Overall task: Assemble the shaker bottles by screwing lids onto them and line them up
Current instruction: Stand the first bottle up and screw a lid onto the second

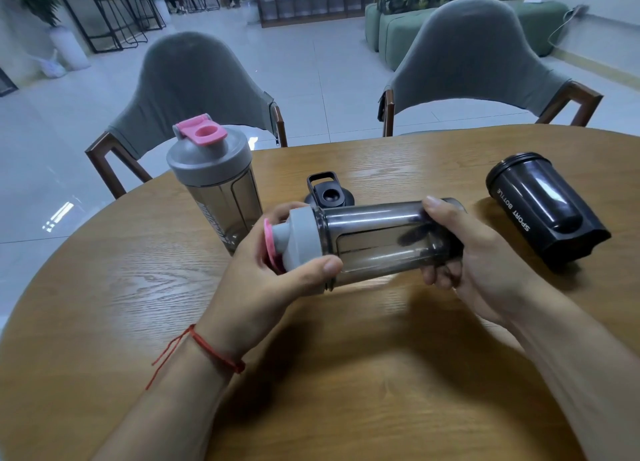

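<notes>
I hold a smoky clear shaker bottle sideways above the wooden table. My left hand grips its grey lid, which has a pink cap and points left. My right hand wraps the bottle's base end. Behind my left hand, a second smoky bottle with a grey lid and pink cap stands upright. A loose black lid lies on the table just behind the held bottle. At the right, a black bottle marked SPORT BOTTLE lies on its side without a lid.
Two grey-backed chairs with wooden frames stand beyond the table's far edge, one at the left and one at the right. A tiled floor, green sofas and shelving lie further back.
</notes>
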Available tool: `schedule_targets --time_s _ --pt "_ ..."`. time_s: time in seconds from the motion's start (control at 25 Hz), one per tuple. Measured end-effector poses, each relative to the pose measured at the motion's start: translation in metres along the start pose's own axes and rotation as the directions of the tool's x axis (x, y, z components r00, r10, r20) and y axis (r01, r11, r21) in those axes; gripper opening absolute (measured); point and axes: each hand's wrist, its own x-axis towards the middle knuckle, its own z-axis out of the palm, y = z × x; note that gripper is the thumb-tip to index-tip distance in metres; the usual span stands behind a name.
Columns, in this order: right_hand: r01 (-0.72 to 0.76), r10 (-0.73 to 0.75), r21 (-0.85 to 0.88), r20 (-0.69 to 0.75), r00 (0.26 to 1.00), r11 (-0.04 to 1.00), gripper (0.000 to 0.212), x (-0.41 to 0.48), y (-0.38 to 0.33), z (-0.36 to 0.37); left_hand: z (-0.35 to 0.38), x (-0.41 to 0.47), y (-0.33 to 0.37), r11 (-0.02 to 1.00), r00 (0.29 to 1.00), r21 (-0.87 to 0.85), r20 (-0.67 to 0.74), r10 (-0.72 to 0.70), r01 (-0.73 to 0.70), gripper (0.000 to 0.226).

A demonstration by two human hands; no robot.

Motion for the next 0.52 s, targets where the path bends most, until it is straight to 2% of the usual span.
schedule_targets --time_s 0.16,0.24,0.32,0.4,0.48,0.52 --pt "-0.213 0.213 -0.011 -0.028 0.977 0.977 0.066 0.0 0.001 0.002 -0.006 -0.004 0.005 0.986 0.994 0.134 0.062 0.092 -0.099 0.082" --pt "-0.206 0.206 0.005 0.0 0.979 0.979 0.073 -0.001 0.0 0.004 -0.006 -0.002 0.005 0.986 0.994 0.127 0.017 0.107 -0.109 0.073" --pt "-0.135 0.134 0.037 0.007 0.991 0.99 0.066 -0.001 0.0 0.005 0.0 -0.001 0.004 0.991 0.994 0.102 -0.058 0.096 -0.09 0.068" --pt "-0.031 0.03 0.01 0.014 0.999 0.999 0.057 -0.002 0.0 0.007 0.005 0.003 0.0 0.999 0.986 0.033 -0.163 0.012 -0.007 0.054" --pt "0.152 -0.146 -0.197 0.047 0.988 0.968 0.051 -0.006 0.0 0.005 0.01 0.007 0.003 0.967 0.954 -0.156 -0.195 -0.229 0.201 0.044" --pt "0.23 -0.213 -0.301 0.09 0.973 0.925 0.058 -0.01 -0.002 0.003 0.012 0.009 0.007 0.93 0.926 -0.21 -0.169 -0.339 0.302 0.05"
